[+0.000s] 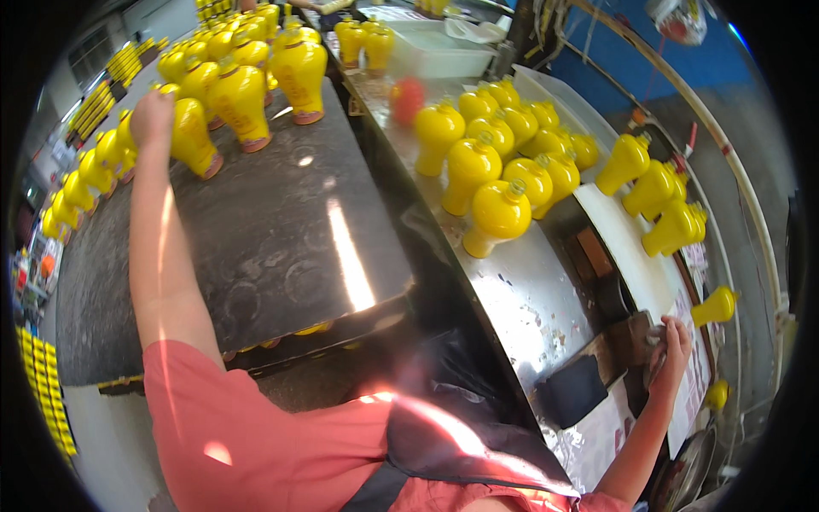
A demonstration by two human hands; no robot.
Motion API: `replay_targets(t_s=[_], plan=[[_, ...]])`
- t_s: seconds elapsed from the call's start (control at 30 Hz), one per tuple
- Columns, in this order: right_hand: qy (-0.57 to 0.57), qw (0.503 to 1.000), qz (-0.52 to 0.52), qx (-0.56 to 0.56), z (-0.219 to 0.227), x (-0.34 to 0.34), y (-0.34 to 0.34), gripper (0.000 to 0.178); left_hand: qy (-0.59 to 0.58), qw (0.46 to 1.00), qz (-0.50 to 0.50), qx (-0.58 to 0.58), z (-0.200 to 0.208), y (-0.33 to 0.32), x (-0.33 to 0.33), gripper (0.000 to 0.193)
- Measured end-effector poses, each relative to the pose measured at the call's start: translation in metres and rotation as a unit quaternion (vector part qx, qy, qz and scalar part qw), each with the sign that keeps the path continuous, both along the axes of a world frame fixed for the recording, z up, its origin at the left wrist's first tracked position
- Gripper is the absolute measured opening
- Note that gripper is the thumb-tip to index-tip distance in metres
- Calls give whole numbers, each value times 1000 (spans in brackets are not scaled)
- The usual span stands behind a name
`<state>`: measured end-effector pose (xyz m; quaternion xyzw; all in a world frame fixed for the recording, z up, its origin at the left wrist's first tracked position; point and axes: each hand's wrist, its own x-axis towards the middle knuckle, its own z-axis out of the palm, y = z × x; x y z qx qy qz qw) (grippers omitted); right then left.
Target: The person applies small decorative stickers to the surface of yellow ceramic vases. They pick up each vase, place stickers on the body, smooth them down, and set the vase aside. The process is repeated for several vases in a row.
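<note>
My left hand is closed at the neck of a yellow vase-shaped bottle, which stands slightly tilted at the left side of the dark table. Other yellow bottles with reddish print and bases, such as the bottle, stand close beside it. On the right, my right hand is closed over the bench, its fingers bent round something small and greyish that I cannot make out. Near that hand are a brown block and a dark box-like piece.
Plain yellow bottles cluster on the metal bench, with more bottles along its right side. A pale plastic tub stands at the back. A dark gap separates the black table from the bench. A curved pipe runs at the right.
</note>
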<state>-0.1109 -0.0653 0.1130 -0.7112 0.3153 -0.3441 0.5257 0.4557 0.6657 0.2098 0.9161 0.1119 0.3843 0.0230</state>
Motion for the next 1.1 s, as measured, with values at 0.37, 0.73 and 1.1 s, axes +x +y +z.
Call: replay_targets(t_s=[0.37, 0.73, 1.1], plan=[[52, 998, 25, 33, -6, 13, 26, 25, -161, 975, -116, 100, 22, -113, -52, 37], [69, 988, 135, 41, 2, 18, 87, 18, 150, 727, -669, 43, -89, -460, -176, 38], [113, 972, 76, 191, -32, -43, 73, 25, 190, 640, -742, 58, -38, -515, -264, 13]])
